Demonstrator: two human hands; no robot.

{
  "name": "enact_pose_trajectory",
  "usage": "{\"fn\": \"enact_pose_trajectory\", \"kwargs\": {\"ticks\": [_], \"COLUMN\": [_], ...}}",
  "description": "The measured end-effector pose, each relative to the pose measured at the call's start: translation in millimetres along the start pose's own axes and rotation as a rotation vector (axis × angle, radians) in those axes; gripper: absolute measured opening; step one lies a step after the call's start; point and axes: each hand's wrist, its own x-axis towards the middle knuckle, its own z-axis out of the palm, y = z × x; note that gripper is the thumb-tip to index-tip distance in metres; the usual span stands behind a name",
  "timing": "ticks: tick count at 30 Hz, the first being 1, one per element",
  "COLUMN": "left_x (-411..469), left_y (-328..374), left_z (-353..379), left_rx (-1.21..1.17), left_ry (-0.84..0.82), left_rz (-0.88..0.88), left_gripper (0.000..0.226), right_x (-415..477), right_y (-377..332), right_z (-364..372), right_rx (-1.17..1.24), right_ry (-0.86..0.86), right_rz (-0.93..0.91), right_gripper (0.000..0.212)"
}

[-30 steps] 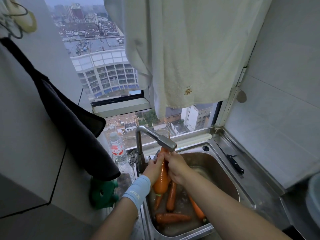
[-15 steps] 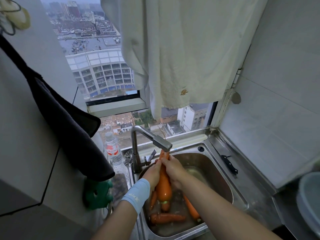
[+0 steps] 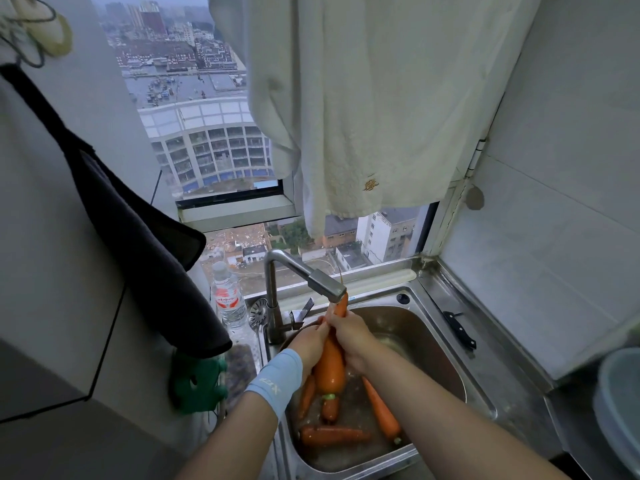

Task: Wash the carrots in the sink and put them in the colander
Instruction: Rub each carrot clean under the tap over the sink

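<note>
A large orange carrot is held upright over the steel sink, its thin tip just under the faucet spout. My left hand, with a blue wristband, grips its left side. My right hand wraps around its upper part from the right. Several more carrots lie wet in the sink bottom: one across the front, one on the right, smaller ones under the held carrot. A pale round container, maybe the colander, shows at the right edge.
A black-handled knife lies on the steel drainboard right of the sink. A water bottle and a strainer plug stand left of the faucet. A dark cloth and a green sponge holder hang left; a white towel hangs above.
The held carrot has slid lower between my hands, its thick end now nearer the sink bottom. Both hands stay around it under the spout.
</note>
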Motion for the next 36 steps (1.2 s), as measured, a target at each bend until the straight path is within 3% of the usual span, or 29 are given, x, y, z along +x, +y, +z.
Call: {"fn": "enact_pose_trajectory", "kwargs": {"ticks": [4,8,11,15,19,23,28,31,34,36], "left_x": [0,-4,-6,-8,-7,-10,-17,-17,-16,-16], "left_y": [-7,-9,-7,-2,-3,-3,-4,-2,-2,-1], "left_z": [-7,-9,-7,-8,-10,-7,-5,-4,-6,-8], "left_rx": [-0.046,0.000,-0.017,-0.109,-0.189,-0.179,-0.091,-0.055,-0.068,-0.080], "left_ry": [-0.037,-0.084,-0.072,-0.014,-0.014,-0.044,-0.078,-0.021,0.061,0.068], "left_rz": [0.012,0.065,0.063,0.028,-0.047,-0.063,-0.028,-0.030,-0.092,-0.112], "left_gripper": [0.040,0.033,0.039,0.034,0.050,0.047,0.037,0.041,0.046,0.047], "right_x": [0,-5,-5,-9,-5,-4,-9,-8,-15,-16], "right_y": [5,-5,-16,-18,-7,-2,-1,3,3,2], "right_z": [-3,7,10,4,-6,0,10,7,4,0], "right_rx": [-0.004,0.011,0.072,0.083,0.101,-0.040,-0.099,-0.021,0.030,0.069], "right_ry": [-0.030,0.161,0.175,0.036,-0.118,-0.015,0.202,0.099,-0.068,-0.153], "right_rz": [-0.044,-0.025,0.069,0.077,0.027,-0.020,-0.067,0.025,0.046,0.023], "right_gripper": [0.018,0.054,0.069,0.048,0.020,0.029,0.060,0.058,0.028,0.023]}}
